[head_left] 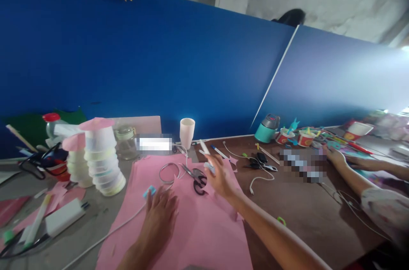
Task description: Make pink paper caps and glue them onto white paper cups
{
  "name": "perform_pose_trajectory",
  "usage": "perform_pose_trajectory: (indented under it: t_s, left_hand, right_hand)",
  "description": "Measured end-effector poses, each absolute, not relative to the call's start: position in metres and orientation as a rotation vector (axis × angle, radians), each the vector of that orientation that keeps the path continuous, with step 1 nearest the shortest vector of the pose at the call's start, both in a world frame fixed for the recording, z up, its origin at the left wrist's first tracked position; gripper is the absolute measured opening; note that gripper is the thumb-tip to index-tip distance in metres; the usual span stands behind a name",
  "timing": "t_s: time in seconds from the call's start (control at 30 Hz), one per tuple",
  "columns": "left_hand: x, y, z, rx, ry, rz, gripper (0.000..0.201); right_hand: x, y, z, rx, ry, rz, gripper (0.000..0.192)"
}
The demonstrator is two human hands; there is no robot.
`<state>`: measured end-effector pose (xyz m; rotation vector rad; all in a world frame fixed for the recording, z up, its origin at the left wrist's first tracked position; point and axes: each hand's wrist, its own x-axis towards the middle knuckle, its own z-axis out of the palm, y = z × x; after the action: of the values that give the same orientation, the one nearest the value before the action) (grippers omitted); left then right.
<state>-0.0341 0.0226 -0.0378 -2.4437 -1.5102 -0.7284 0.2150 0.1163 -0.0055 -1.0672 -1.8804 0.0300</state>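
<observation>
Paper (207, 236) lies under the left hand (160, 210), whose fingers rest extended and grip nothing, probably to steady it, while the right hand's (221, 179) curled fingers pinch a white stick (204, 147) near the scissors (195, 176).

Pink paper sheets (204, 227), stacked flat, edges uneven, dark-handled scissors (195, 176) lying on top, blades toward far left

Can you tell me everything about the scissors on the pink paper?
The scissors have two black, plastic-looking handle loops and shiny grey blades that look like metal. They lie on the pink paper, blades pointing away from the person and to the left. The right hand is just beside the handles; I can't tell whether it touches them.
</observation>
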Motion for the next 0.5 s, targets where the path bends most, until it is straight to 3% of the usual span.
perform_pose_trajectory:
  t_s: [0.33,0.5]
  left_hand:
    - [-0.029,0.021,-0.042,-2.529,-1.480,-0.736,0.028]
    - [-0.029,0.020,-0.038,-2.570,-1.465,-0.769,0.032]
  right_hand:
    - [0.263,0.115,-0.050,-1.193,-1.930,-0.075,0.046]
    - [0.263,0.113,-0.046,-1.166,-1.877,-0.052,0.047]
